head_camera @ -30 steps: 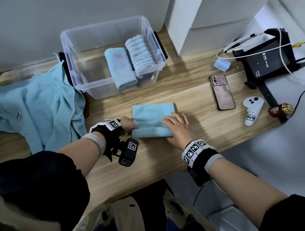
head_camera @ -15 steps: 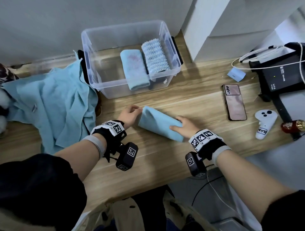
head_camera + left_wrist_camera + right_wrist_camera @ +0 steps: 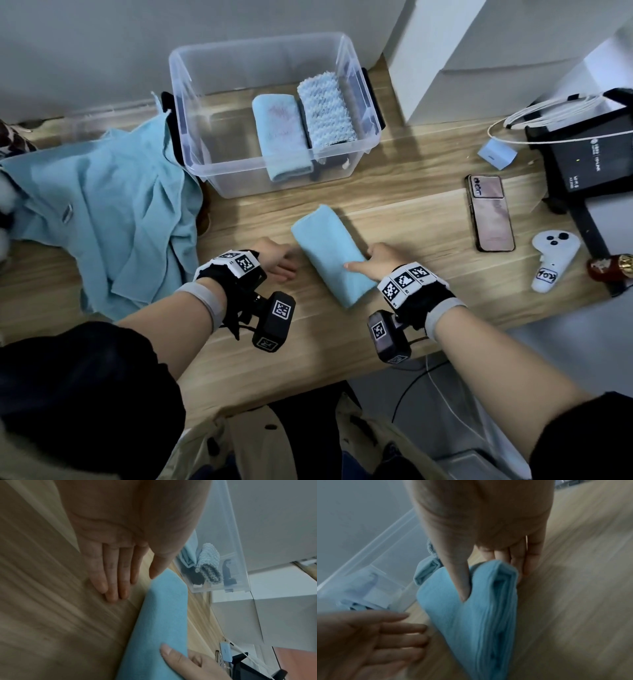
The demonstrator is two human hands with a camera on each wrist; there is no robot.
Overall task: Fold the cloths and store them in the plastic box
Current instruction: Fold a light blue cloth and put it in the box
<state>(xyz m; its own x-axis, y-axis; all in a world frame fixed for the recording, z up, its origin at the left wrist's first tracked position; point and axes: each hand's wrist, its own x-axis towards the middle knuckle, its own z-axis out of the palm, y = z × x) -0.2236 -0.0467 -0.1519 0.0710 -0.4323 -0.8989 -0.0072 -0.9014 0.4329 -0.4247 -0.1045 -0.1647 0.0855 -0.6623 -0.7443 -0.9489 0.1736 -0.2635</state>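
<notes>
A folded light blue cloth [image 3: 330, 253] lies slanted on the wooden desk in front of the clear plastic box [image 3: 356, 150]. My right hand [image 3: 371, 262] grips its near end, thumb on top and fingers underneath [image 3: 518, 566]. The same blue cloth [image 3: 471, 615] shows its stacked fold edges in the right wrist view. My left hand [image 3: 277, 262] hovers flat beside the cloth [image 3: 164, 622], fingers [image 3: 113, 580] straight and holding nothing. Inside the box lie a folded pale blue towel [image 3: 282, 137] and a folded knobbly white-blue cloth [image 3: 325, 109].
A crumpled blue garment [image 3: 102, 212] spreads over the desk left of the box. A phone [image 3: 489, 212], a white controller [image 3: 551, 260], a small blue charger [image 3: 496, 156] and a black router with white cables [image 3: 589, 161] sit at the right.
The cloth went from a flat rectangle to a narrower fold and turned slantwise. My right hand now grips its near end. My left hand has let go and drawn back to its left.
</notes>
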